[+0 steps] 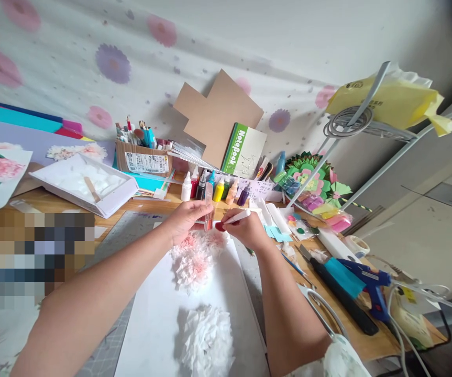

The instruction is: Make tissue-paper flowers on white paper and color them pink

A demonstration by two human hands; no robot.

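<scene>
My left hand (pixel 188 217) grips a narrow, clear-lidded case (pixel 209 217) with reddish contents, held upright. Pinched in my right hand (pixel 247 228) is a brush with a white handle (pixel 242 215) and a dark red head (pixel 220 226), close to the case's lower end. Whether the brush head touches the case I cannot tell. Below both hands, ruffled paper flowers tinted pink (pixel 193 262) lie on a white board (pixel 151 324). Nearer to me on the same board is a plain white ruffled flower (pixel 209 343).
Small paint bottles (pixel 218 190) line up behind my hands. On the left stands a white tray (pixel 119 196) holding white stuff and a wooden stick. To the right lie a black-handled cutter (pixel 343 293), a blue glue gun (pixel 373 285) and scissors (pixel 328 309); a metal rack (pixel 320 167) rises behind.
</scene>
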